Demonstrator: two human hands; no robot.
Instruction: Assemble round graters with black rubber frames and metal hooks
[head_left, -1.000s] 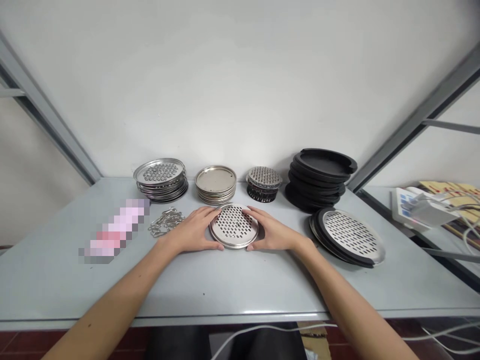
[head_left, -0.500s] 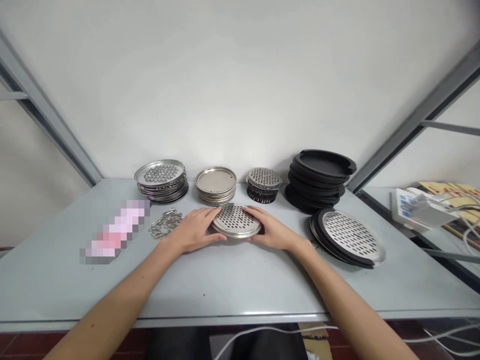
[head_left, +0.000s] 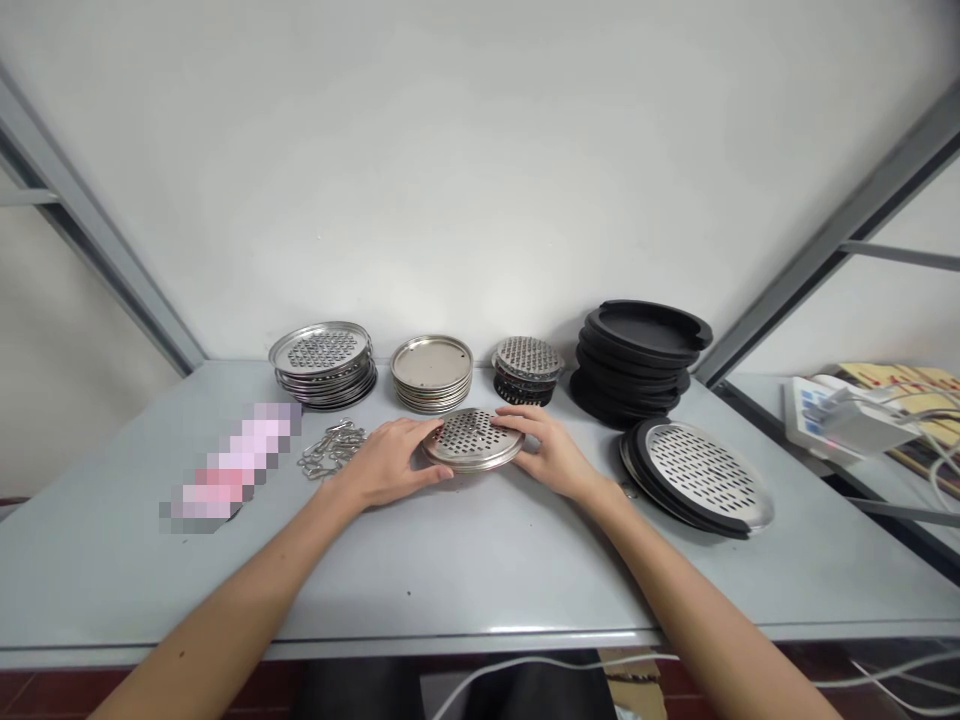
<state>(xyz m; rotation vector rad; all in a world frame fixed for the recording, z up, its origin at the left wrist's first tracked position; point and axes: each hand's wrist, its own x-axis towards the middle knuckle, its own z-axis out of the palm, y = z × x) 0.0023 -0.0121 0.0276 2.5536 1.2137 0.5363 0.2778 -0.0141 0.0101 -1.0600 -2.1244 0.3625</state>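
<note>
Soft, fairly even light fills the scene (its source is out of view). The pale wall (head_left: 442, 200) is brightest low in the middle and dulls toward the upper corners. White glare streaks the worktop's (head_left: 480, 560) front edge, with deep shade below. The perforated disc (head_left: 474, 438) shines along its rim. Wide-angle distortion stretches the sides, the power strip (head_left: 847, 415) looks soft, and coarse pixels mask a pinkish patch (head_left: 240, 465).
</note>
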